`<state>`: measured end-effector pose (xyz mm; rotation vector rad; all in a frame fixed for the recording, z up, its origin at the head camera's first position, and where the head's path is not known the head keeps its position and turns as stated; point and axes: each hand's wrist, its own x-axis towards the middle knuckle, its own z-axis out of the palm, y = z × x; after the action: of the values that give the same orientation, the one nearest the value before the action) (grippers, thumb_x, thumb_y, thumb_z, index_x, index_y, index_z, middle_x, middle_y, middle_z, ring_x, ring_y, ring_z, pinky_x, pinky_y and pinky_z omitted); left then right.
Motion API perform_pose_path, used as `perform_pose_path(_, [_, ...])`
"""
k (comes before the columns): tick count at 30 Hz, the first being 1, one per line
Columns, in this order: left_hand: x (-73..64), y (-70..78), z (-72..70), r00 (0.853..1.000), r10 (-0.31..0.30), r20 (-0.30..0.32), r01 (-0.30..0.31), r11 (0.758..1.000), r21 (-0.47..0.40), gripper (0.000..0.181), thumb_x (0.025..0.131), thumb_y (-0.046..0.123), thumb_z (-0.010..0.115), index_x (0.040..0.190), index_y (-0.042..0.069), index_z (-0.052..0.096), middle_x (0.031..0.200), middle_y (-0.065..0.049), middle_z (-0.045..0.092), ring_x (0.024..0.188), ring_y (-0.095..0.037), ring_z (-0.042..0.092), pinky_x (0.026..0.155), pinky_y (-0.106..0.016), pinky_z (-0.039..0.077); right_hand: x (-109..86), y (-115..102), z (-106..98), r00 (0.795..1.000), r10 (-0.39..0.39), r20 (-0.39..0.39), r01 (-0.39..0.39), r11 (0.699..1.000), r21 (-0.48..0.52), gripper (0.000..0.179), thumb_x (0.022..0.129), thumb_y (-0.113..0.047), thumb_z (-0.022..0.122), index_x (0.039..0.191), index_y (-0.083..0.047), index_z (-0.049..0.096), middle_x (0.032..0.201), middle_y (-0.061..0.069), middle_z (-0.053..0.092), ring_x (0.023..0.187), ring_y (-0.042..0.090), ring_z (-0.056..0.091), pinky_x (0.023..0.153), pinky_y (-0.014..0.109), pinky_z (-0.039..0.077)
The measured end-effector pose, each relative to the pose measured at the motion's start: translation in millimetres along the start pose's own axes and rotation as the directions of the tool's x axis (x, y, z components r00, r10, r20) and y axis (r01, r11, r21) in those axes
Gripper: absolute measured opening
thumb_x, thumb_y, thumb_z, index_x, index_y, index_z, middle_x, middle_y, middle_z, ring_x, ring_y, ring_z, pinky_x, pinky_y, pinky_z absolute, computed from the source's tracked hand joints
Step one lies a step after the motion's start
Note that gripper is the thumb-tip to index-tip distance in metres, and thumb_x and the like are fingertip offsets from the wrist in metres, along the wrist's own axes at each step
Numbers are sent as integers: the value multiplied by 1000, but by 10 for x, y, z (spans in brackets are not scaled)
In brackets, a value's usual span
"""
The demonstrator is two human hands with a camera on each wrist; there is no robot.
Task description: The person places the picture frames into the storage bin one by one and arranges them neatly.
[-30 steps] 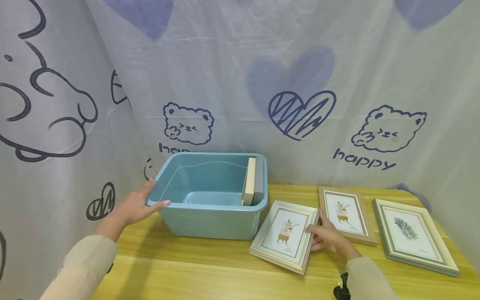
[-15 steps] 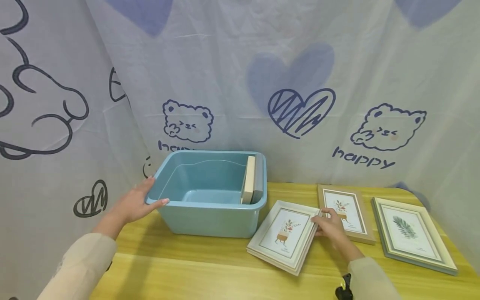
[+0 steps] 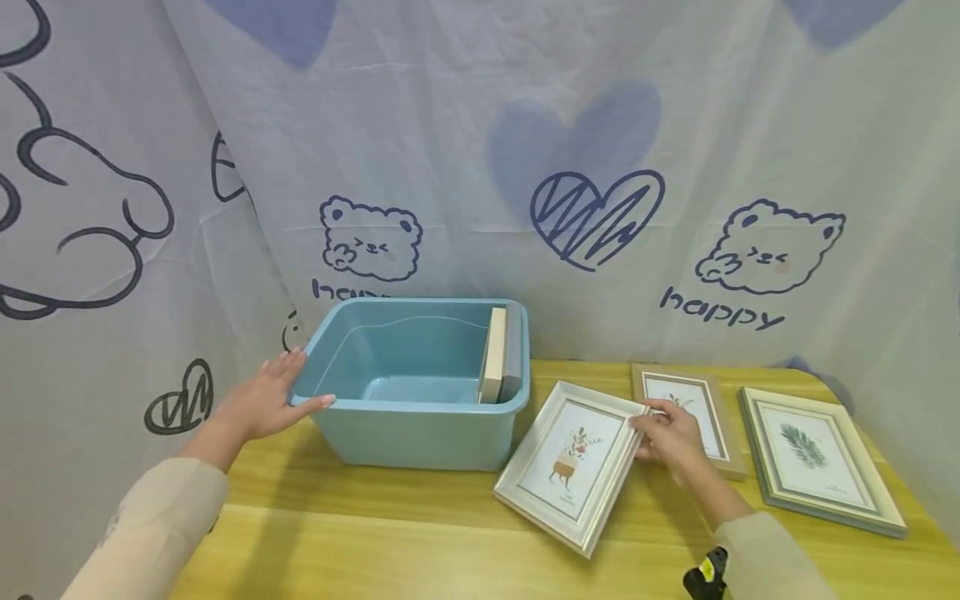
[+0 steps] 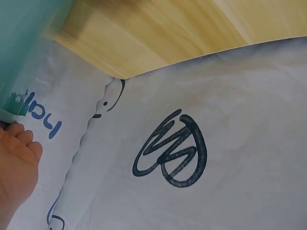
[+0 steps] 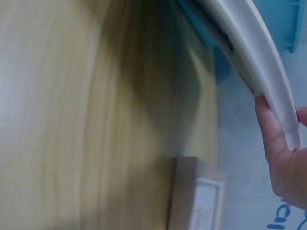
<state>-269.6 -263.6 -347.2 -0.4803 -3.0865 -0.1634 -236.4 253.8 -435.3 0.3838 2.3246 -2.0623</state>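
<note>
Well, right fingers (image 5: 269, 127) round tilted frame (image 3: 572, 461)

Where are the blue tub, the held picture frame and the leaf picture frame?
Blue tub (image 3: 420, 437): head view, front wall.
Held picture frame (image 3: 572, 461): head view, middle of its print.
Leaf picture frame (image 3: 817, 458): head view, middle of its print.
</note>
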Motion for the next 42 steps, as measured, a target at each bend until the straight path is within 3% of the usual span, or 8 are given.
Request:
perform_pose_path(5, [18,3,-36,1000,4,20,-4,1000,13,92,88,61,44,142,-10,23,148,-32,20,133,-54,20,106,-64,23,-88,-179,-17,1000,-24,-13,25,999,29,49,84,-2,57,129,8,40,68,-12,54,54,2,57,53,24,56])
perform_pose_path(10, [40,2,-67,999,-15,46,16,999,-29,95,86,62,46,142,-11,22,148,-32,19,132,-55,19,108,-63,20,-132,-335,-36,995,-97,-16,97,995,-13,48,83,0,58,127,10,40,67,-13,54,55,2,57,52,23,55])
perform_pose_path(20, [101,41,-173,981,-59,186,80,991,-110,102,85,65,46,144,-11,11,149,-33,10,134,-55,13,104,-69,17,-165,-545,-154,978,-206,-5,205,975,-82,45,83,-1,61,122,10,43,77,-4,54,62,6,61,60,30,58])
perform_pose_path(24, [91,29,-187,981,-57,186,79,990,-114,103,84,65,46,144,-11,11,148,-34,12,132,-56,17,102,-69,22,-127,-560,-220,969,-246,-31,244,969,-46,41,81,-6,66,117,5,49,78,-1,54,60,10,63,58,31,58])
perform_pose_path(28, [75,13,-191,983,-54,176,74,991,-112,101,85,64,46,144,-10,12,147,-35,14,131,-55,21,101,-68,26,-255,-770,-210,969,-239,-68,230,965,-127,43,82,-6,64,119,8,46,77,-4,53,60,5,61,59,29,58])
perform_pose_path(35, [71,-13,-181,984,-57,169,76,991,-107,102,84,64,47,143,-12,13,146,-36,16,131,-55,22,101,-68,26,-344,-980,-226,962,-260,-81,244,955,-172,40,85,-3,59,121,8,44,79,-6,52,63,1,59,61,26,58])
perform_pose_path(42, [56,-6,-155,987,-47,153,64,992,-105,101,84,63,48,144,-11,15,147,-35,17,132,-54,21,102,-68,25,-409,-1122,-267,940,-328,-92,309,935,-176,35,84,-2,60,115,8,47,77,-8,52,63,2,60,61,26,57])
